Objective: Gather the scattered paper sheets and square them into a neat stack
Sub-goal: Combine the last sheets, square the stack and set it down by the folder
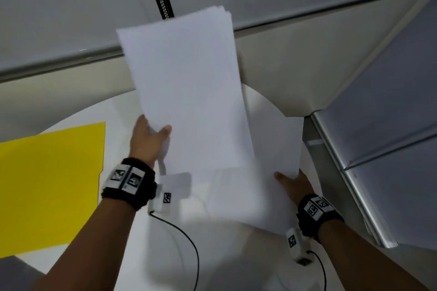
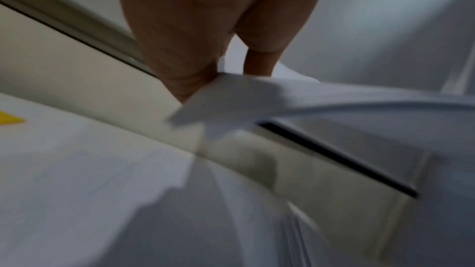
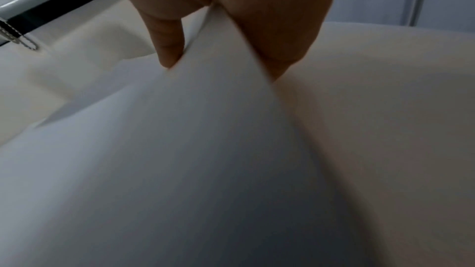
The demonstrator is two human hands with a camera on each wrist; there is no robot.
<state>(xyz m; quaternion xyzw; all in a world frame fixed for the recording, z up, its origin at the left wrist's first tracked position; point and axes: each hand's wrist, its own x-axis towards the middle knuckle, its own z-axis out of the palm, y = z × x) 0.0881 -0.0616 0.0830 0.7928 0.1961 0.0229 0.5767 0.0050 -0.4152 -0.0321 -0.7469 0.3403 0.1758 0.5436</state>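
Over the round white table (image 1: 113,111), head view: left hand (image 1: 147,140) pinches a bundle of white sheets (image 1: 186,87) at its near-left corner, thumb on top, bundle raised and fanning toward 12 o'clock; far edges are staggered at 1 o'clock, so not squared yet. Right hand (image 1: 294,184) at 4 o'clock grips another white sheet (image 1: 267,172) by its near-right corner, partly tucked under the bundle

Yellow folder (image 1: 47,186) lies flat at 9 o'clock, well apart from the paper

Handling, my read: light, floppy, slick sheet-on-sheet. A corner pinch lets the bundle droop and skew. Better to hold both long edges mid-length, then tap a short edge on the table to square it

Left wrist view shows what head view hides: fingers (image 2: 180,68) under the bundle's corner, and the sheets sagging in a curve. Right wrist view shows the thumb (image 3: 167,44) and fingers clamping the sheet's edge, paper bowing downward. Only head view shows the misaligned far edges and the folder's full extent
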